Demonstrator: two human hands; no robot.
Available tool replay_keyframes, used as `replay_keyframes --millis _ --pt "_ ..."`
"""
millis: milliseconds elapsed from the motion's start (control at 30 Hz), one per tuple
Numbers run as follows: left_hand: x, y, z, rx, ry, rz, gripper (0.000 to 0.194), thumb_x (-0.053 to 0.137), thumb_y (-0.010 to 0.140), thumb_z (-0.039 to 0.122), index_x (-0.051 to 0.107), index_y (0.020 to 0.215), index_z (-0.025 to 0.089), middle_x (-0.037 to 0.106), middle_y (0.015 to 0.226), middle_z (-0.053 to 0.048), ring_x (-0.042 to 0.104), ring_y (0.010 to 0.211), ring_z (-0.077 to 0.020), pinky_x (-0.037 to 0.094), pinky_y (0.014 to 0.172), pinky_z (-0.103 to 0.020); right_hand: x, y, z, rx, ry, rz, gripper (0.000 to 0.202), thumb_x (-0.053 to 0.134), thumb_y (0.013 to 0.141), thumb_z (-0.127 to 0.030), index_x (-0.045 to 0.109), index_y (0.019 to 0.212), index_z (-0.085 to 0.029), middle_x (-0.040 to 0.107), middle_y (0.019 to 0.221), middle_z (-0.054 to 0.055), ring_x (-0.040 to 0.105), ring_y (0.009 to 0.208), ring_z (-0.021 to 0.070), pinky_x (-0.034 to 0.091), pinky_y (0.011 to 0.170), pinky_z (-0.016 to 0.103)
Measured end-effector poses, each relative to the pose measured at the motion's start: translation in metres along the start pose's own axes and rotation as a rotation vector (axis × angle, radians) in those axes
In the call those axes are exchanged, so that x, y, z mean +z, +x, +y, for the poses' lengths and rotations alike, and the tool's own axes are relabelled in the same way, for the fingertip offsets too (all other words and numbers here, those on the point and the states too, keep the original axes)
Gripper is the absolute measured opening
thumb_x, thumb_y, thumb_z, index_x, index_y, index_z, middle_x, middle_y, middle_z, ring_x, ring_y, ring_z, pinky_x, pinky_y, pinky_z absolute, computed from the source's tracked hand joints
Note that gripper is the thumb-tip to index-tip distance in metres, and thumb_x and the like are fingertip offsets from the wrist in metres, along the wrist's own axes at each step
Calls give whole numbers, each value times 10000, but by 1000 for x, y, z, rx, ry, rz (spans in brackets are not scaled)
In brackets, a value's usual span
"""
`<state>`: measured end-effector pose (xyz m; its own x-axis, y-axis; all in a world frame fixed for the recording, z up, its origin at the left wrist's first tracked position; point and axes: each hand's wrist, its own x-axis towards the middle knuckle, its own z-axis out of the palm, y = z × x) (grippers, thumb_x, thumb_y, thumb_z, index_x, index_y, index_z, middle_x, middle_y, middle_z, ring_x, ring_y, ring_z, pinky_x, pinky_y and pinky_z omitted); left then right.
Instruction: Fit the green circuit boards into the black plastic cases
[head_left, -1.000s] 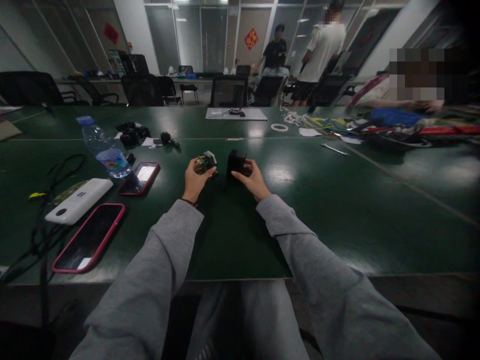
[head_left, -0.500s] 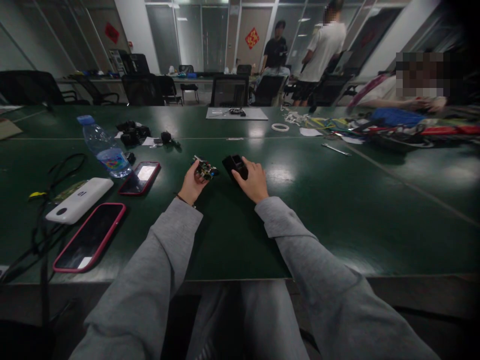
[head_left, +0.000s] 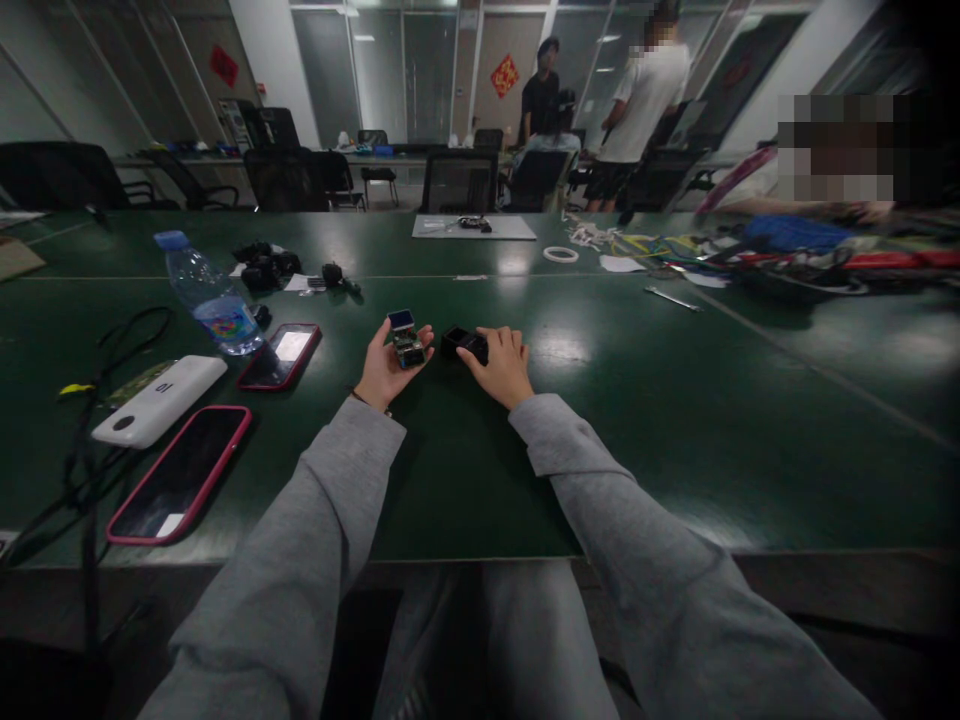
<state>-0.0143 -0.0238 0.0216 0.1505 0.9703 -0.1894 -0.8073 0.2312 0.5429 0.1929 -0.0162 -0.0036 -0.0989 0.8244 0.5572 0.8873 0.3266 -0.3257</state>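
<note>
A small green circuit board (head_left: 407, 345) with a little screen at its top rests in my left hand (head_left: 385, 372), palm up, the fingers curled around it. Just to the right, a black case (head_left: 456, 338) lies low at the table surface. My right hand (head_left: 505, 366) grips the right end of this case, thumb in front and fingers over the top, which hides part of it. The board and the case are apart, with a narrow gap between them.
On the left of the green table (head_left: 465, 480) are a water bottle (head_left: 225, 318), two red-edged phones (head_left: 281, 357), a white power bank (head_left: 161, 400) and black cables. A wrench (head_left: 673, 299) and a wire pile (head_left: 795, 262) lie right. Several people are beyond.
The board in my left hand has turned, so its screen now faces up, and the left palm has opened more. The black case has tipped down lower and flatter under my right hand.
</note>
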Motion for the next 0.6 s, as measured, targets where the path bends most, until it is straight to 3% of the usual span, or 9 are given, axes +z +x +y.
replay_keyframes --millis 167,300,467,600 --pt "7 -5 -1 2 59 -5 418 554 902 445 629 1131 104 725 1091 -152 690 999 -235 530 922 -386 -12 2 -11 -27 123 206 441 386 992 -484 503 1284 -175 518 1236 141 429 1195 299 380 984 497" --pt "12 -8 -1 -13 99 -33 455 525 915 463 619 1187 111 725 1102 -144 691 995 -234 523 927 -389 -17 1 -19 -121 219 276 354 389 996 -406 523 1226 -173 553 1177 121 467 1139 268 402 984 471" --pt "21 -14 -3 -57 131 -56 523 463 937 496 607 1229 86 731 1076 -151 683 1023 -245 508 953 -391 -19 -9 -39 -263 339 139 369 432 982 -433 501 1258 -198 570 1155 104 531 1089 245 453 962 439" --pt "30 -20 -9 -104 137 -110 569 397 954 539 618 1229 93 736 1026 -142 678 1038 -254 487 988 -400 -15 -20 -59 -201 393 4 639 504 933 -519 306 1450 -199 483 1320 145 485 1235 279 445 1038 463"
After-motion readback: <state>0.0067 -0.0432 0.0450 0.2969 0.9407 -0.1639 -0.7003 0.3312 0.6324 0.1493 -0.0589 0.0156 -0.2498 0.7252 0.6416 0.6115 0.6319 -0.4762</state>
